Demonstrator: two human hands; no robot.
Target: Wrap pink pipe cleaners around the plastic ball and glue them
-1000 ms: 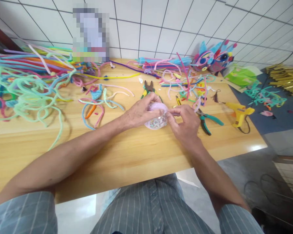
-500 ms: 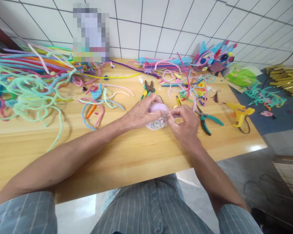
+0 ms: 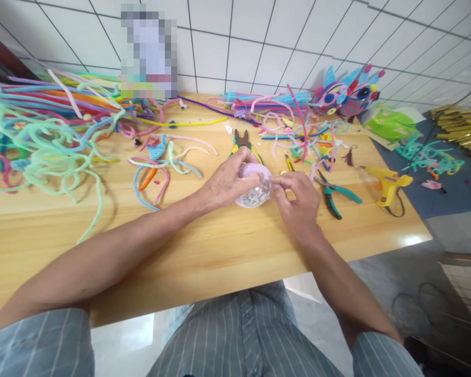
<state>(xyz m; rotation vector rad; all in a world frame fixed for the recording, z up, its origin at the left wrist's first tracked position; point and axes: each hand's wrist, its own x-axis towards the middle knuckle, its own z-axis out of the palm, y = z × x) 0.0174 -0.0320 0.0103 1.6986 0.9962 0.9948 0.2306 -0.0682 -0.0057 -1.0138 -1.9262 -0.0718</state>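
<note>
My left hand (image 3: pixel 230 180) is wrapped around a round clear ball (image 3: pixel 258 195), its thumb lying across the front. Lilac pipe cleaner (image 3: pixel 255 168) winds around the ball's upper and left side. Glittery bits show through the bare clear part. At the ball's right edge, my right hand (image 3: pixel 298 199) has thumb and forefinger pinched together, apparently on the lilac pipe cleaner's strand, which the fingers mostly hide. Just behind the left hand lie pliers (image 3: pixel 242 139) with dark jaws. Teal-handled pliers (image 3: pixel 333 193) rest right of my right hand.
Tangled pale green pipe cleaners (image 3: pixel 51 157) and coloured bundles cover the table's left. A yellow glue gun (image 3: pixel 390 186) lies near the right edge. A yellow cutter (image 3: pixel 289 162) and loose pipe cleaner pieces lie behind my hands. Decorated figures (image 3: pixel 345 94) stand against the tiled wall.
My right fingers have shifted slightly right along the ball's edge, and the lilac strand seen between them earlier is now mostly hidden. The left hand keeps its hold; the view has moved slightly.
</note>
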